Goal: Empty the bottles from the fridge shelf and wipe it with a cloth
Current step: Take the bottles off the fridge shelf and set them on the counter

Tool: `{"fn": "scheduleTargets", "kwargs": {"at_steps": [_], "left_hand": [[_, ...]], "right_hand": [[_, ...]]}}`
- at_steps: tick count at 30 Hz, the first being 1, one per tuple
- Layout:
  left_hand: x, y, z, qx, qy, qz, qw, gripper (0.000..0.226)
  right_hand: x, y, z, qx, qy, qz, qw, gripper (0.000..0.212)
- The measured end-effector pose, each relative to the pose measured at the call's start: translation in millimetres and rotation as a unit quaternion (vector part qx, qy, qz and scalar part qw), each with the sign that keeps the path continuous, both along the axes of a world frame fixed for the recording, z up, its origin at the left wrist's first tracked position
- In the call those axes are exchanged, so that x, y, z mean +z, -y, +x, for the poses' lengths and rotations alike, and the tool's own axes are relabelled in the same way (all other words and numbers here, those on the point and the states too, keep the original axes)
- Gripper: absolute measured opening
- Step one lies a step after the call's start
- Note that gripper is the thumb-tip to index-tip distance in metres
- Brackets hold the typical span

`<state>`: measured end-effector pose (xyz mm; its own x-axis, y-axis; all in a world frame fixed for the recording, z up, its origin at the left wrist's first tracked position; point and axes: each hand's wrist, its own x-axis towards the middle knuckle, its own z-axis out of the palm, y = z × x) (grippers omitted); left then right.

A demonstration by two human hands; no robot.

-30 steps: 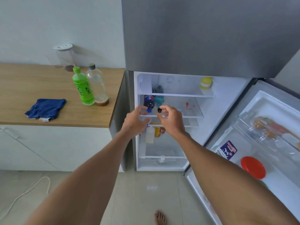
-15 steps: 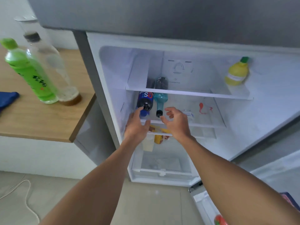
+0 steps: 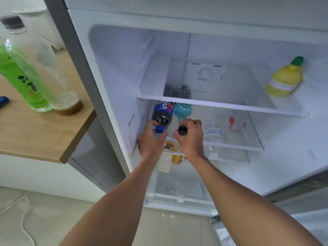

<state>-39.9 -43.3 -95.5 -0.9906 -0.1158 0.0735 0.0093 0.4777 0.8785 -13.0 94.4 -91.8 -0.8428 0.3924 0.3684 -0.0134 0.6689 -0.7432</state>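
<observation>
Your hands have closed in: left hand [image 3: 150,137] clamps the dark blue-capped cola bottle [image 3: 162,113], right hand [image 3: 190,137] seemingly grips the teal black-capped bottle [image 3: 182,110]; both lie necks toward you at the glass shelf [image 3: 234,147] front-left edge.

**Both hands on bottle necks at shelf's front edge**

Left hand [image 3: 150,139] closed around cola bottle [image 3: 162,113] below its blue cap; right hand [image 3: 190,137] gripping teal bottle [image 3: 182,110] at black cap. Both lying at glass shelf's [image 3: 248,148] front left corner. Water bottle [image 3: 213,134] just beside. Red stain [image 3: 234,124] mid-shelf.
</observation>
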Motion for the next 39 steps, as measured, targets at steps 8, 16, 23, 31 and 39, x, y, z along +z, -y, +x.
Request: {"fn": "scheduleTargets", "kwargs": {"at_steps": [8, 16, 23, 31, 39], "left_hand": [[57.6, 21.7, 54.6, -0.020, -0.027, -0.022, 0.999, 0.029], [140.7, 47.7, 94.6, -0.027, -0.064, -0.099, 0.993, 0.030], [211.9, 99.0, 115.4, -0.065, -0.015, -0.217, 0.974, 0.035], [270.0, 228.1, 173.7, -0.174, 0.032, -0.322, 0.930, 0.045], [327.7, 349.8, 172.9, -0.114, -0.018, -0.350, 0.930, 0.042]], "right_hand": [[64.1, 10.4, 53.1, -0.019, -0.051, 0.039, 0.998, 0.038], [157.3, 37.2, 102.3, -0.014, -0.054, 0.040, 0.998, 0.028], [235.6, 64.0, 140.8, 0.005, -0.004, 0.061, 0.998, 0.021], [290.9, 150.1, 198.1, 0.153, 0.108, 0.049, 0.981, 0.009], [336.3, 251.9, 181.1, 0.169, 0.087, 0.036, 0.981, 0.015]]}}
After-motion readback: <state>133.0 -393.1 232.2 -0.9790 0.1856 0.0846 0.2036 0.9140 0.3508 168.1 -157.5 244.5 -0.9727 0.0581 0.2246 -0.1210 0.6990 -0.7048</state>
